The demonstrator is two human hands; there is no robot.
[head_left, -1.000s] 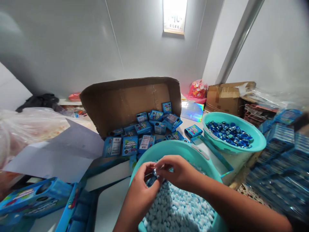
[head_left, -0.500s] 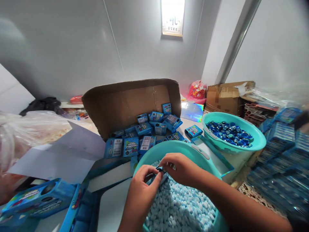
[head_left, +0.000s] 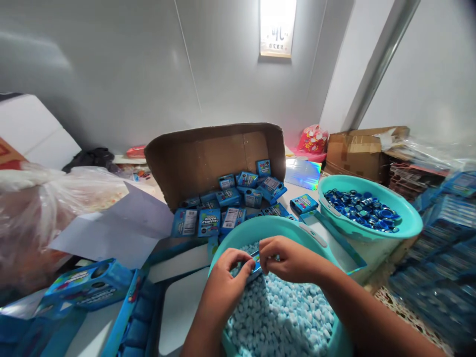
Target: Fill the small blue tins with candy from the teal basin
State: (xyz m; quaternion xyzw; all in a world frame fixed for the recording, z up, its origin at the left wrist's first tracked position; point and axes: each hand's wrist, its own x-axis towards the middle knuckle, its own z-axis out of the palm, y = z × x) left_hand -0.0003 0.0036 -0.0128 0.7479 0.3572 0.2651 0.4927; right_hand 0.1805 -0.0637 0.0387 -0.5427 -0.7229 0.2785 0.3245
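My left hand (head_left: 225,282) and my right hand (head_left: 288,259) meet over a teal basin (head_left: 282,225) full of pale blue candy pieces (head_left: 278,317). Both pinch a small blue box (head_left: 255,265) between their fingertips, the left hand at its left end and the right hand at its right end. The box hangs just above the candy, mostly hidden by the fingers.
A brown carton (head_left: 211,158) on its side spills several blue boxes (head_left: 230,201) behind the basin. A second teal basin (head_left: 409,218) of dark blue caps (head_left: 362,207) stands at right. Blue display trays (head_left: 89,285) lie at left, a plastic bag (head_left: 48,208) beyond.
The camera has turned slightly left. Both hands have shifted a little right and lower over the candy, still pinching the small blue box between them.
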